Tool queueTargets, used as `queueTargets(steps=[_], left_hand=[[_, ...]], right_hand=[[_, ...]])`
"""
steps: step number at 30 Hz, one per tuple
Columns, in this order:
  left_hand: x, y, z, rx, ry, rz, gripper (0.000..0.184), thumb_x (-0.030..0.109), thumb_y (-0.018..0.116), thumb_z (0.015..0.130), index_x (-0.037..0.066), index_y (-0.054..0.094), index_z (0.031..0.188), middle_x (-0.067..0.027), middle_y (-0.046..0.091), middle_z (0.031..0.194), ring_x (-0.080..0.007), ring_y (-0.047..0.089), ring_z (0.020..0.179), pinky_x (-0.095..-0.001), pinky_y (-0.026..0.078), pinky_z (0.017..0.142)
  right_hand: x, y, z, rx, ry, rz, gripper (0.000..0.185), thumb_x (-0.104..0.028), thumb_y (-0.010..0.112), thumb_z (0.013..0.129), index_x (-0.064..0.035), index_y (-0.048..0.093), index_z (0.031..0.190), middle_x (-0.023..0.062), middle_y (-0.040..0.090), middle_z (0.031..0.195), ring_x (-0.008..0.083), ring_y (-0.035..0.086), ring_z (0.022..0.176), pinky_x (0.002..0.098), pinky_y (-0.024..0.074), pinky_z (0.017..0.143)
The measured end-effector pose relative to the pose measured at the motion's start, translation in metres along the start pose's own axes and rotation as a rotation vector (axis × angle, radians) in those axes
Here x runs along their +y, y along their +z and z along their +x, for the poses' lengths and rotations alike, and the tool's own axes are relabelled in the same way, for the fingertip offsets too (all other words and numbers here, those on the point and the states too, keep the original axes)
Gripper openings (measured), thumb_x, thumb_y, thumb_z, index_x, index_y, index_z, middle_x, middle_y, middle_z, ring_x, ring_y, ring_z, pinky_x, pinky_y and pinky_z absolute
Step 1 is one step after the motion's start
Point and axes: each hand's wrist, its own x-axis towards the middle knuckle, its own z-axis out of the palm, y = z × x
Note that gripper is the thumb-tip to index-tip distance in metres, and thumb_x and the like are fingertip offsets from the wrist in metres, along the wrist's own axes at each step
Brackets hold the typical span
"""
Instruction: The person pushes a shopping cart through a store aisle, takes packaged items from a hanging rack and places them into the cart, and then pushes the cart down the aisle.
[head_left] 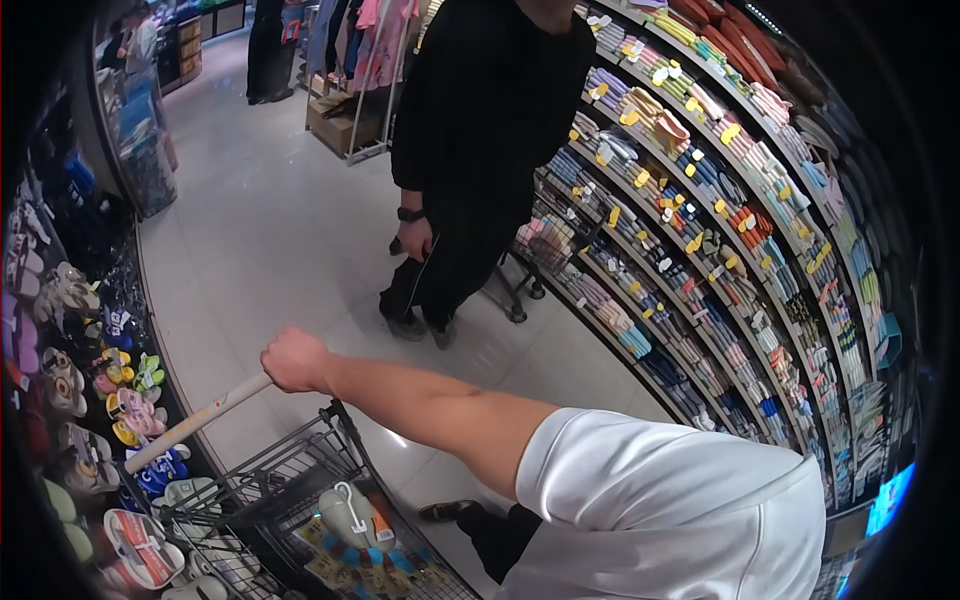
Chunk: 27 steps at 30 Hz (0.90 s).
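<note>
My right hand [293,360] is closed around the far end of a shopping cart's pale, bar-like handle [205,418]. The bare forearm stretches across from a white short sleeve. Below the handle is the dark wire basket of the cart [285,455]. Inside it lies a grey-green item [345,512] with a white hook tag, possibly a slipper, beside an orange label. Under it is yellow and blue packaging [370,570] that I cannot make out. My left hand is out of view.
A person in black [480,120] stands ahead, with another cart [515,290] behind. Curved shelves of folded textiles [690,210] with yellow tags line the right. Shoes and sandals [130,410] fill the left display. A clothes rack [365,100] stands farther back on the tiled floor [250,240].
</note>
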Motion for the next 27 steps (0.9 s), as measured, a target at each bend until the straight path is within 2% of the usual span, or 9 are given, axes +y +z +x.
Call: queueTargets(steps=[4, 7, 10, 13, 16, 19, 22, 27], left_hand=[[0.005, 0.003, 0.004, -0.014, 0.008, -0.007, 0.053, 0.049, 0.053, 0.094, 0.002, 0.063, 0.116, -0.0194, 0.071, 0.094, -0.0364, 0.069, 0.085, -0.0475, 0.054, 0.075], [0.006, 0.004, 0.005, -0.024, 0.017, -0.014, 0.052, 0.048, 0.052, 0.094, 0.002, 0.063, 0.116, -0.0193, 0.071, 0.094, -0.0362, 0.069, 0.085, -0.0472, 0.054, 0.075], [0.006, 0.004, 0.006, -0.035, 0.028, -0.024, 0.051, 0.047, 0.052, 0.095, 0.002, 0.064, 0.115, -0.0192, 0.071, 0.094, -0.0361, 0.069, 0.085, -0.0470, 0.054, 0.075], [0.007, 0.003, 0.006, -0.043, 0.037, -0.038, 0.050, 0.047, 0.051, 0.095, 0.002, 0.064, 0.115, -0.0191, 0.071, 0.094, -0.0360, 0.069, 0.085, -0.0467, 0.053, 0.076], [0.008, 0.004, 0.005, -0.054, 0.040, -0.046, 0.050, 0.046, 0.050, 0.096, 0.002, 0.064, 0.114, -0.0190, 0.071, 0.094, -0.0358, 0.068, 0.086, -0.0465, 0.053, 0.076], [0.007, 0.004, 0.002, -0.061, 0.040, -0.059, 0.049, 0.045, 0.050, 0.096, 0.002, 0.065, 0.114, -0.0189, 0.071, 0.094, -0.0357, 0.068, 0.086, -0.0462, 0.053, 0.076], [0.007, 0.004, -0.002, -0.065, 0.030, -0.075, 0.048, 0.044, 0.049, 0.097, 0.003, 0.065, 0.114, -0.0189, 0.071, 0.094, -0.0355, 0.068, 0.086, -0.0460, 0.053, 0.076], [0.009, 0.004, -0.004, -0.076, 0.034, -0.097, 0.047, 0.043, 0.048, 0.098, 0.003, 0.066, 0.113, -0.0187, 0.070, 0.094, -0.0353, 0.068, 0.086, -0.0455, 0.053, 0.076]], right_hand=[[0.000, -0.003, 0.001, -0.008, -0.005, 0.007, 0.015, -0.016, 0.060, 0.077, -0.0036, 0.069, 0.076, 0.0171, 0.070, 0.074, 0.0363, 0.069, 0.073, 0.0455, 0.0549, 0.069], [-0.005, -0.010, -0.001, -0.056, 0.035, 0.029, 0.016, -0.011, 0.059, 0.077, -0.0033, 0.073, 0.077, 0.0182, 0.072, 0.081, 0.0358, 0.070, 0.079, 0.0446, 0.0554, 0.075], [0.001, -0.001, 0.000, 0.014, -0.017, 0.008, 0.015, -0.017, 0.061, 0.077, -0.0036, 0.069, 0.075, 0.0168, 0.070, 0.074, 0.0358, 0.069, 0.072, 0.0467, 0.0543, 0.069], [-0.004, -0.005, -0.001, -0.072, 0.041, 0.045, 0.015, -0.011, 0.059, 0.077, -0.0041, 0.073, 0.078, 0.0181, 0.071, 0.083, 0.0373, 0.069, 0.081, 0.0461, 0.0557, 0.075], [-0.006, -0.003, 0.000, -0.073, 0.071, 0.054, 0.015, -0.011, 0.060, 0.076, -0.0041, 0.073, 0.079, 0.0184, 0.071, 0.083, 0.0384, 0.069, 0.081, 0.0470, 0.0560, 0.075], [-0.010, -0.001, -0.001, -0.063, 0.075, 0.053, 0.015, -0.012, 0.061, 0.076, -0.0038, 0.073, 0.079, 0.0183, 0.071, 0.081, 0.0387, 0.069, 0.080, 0.0472, 0.0561, 0.075], [-0.008, 0.002, -0.001, -0.058, 0.009, 0.013, 0.018, -0.018, 0.060, 0.078, -0.0026, 0.068, 0.079, 0.0179, 0.068, 0.072, 0.0378, 0.068, 0.070, 0.0474, 0.0544, 0.067], [-0.011, 0.004, -0.001, -0.030, -0.013, 0.006, 0.017, -0.018, 0.060, 0.079, -0.0030, 0.068, 0.079, 0.0182, 0.068, 0.070, 0.0381, 0.068, 0.069, 0.0481, 0.0539, 0.067]])
